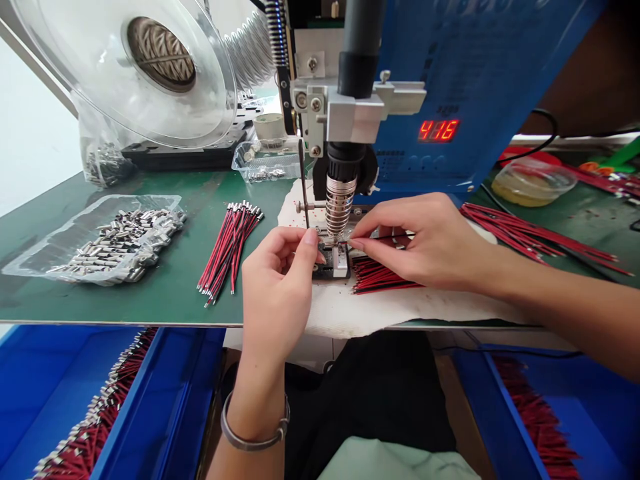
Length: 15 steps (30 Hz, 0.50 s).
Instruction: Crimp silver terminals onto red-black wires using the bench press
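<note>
My left hand [283,267] is closed in a pinch at the left side of a small metal fixture [341,261]; whatever sits between its fingertips is hidden. From the right, my right hand [420,241] pinches a thin dark wire [397,237], with its fingertips close to the fixture. Directly above the fixture stands the soldering machine's tip, wrapped in a metal spring coil [340,200]. Below my right hand lies a bundle of red and black wires [377,275] on a pale cloth [340,313].
On the left lie wires with metal ends [231,250] and a clear tray [30,263] of metal connectors. A blue machine [480,80] displays 416. More red wires [525,230] are at right. Blue bins [185,393] of wires sit below the table edge. A clear fume hood [100,73] stands back left.
</note>
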Available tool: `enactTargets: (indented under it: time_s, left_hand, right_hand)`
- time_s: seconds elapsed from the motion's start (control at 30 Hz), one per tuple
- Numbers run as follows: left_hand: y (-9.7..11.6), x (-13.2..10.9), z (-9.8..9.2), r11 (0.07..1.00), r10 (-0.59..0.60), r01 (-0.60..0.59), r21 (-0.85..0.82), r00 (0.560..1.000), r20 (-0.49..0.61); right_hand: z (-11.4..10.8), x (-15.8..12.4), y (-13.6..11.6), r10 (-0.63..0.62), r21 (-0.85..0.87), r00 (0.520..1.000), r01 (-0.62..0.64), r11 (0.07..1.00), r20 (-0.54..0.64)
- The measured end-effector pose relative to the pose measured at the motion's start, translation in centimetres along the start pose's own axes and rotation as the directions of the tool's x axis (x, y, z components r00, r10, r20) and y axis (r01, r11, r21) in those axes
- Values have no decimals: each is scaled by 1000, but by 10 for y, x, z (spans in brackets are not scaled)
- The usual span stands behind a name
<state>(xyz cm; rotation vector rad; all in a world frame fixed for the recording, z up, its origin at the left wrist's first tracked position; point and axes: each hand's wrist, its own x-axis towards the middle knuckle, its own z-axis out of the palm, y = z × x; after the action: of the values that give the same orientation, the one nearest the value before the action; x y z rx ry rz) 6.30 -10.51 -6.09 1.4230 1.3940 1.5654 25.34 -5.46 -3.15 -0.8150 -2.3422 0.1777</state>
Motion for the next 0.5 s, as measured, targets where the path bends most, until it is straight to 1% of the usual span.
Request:
enactTargets:
  time_s: [0.13,0.33,0.5]
  left_hand:
    - [0,0,0,1000,12,-12,-7,1000,2]
    - [0,-1,1,1000,5,-5,-1,1000,-7]
    - [1,-1,0,1000,2,-2,-8,1000,-5]
  right_hand:
    - [0,0,1,-38,-5,999,38,999,-6]
    - [1,0,0,15,0,1000,-15,1000,11]
    - [1,1,-1,-5,17,1000,4,1000,17]
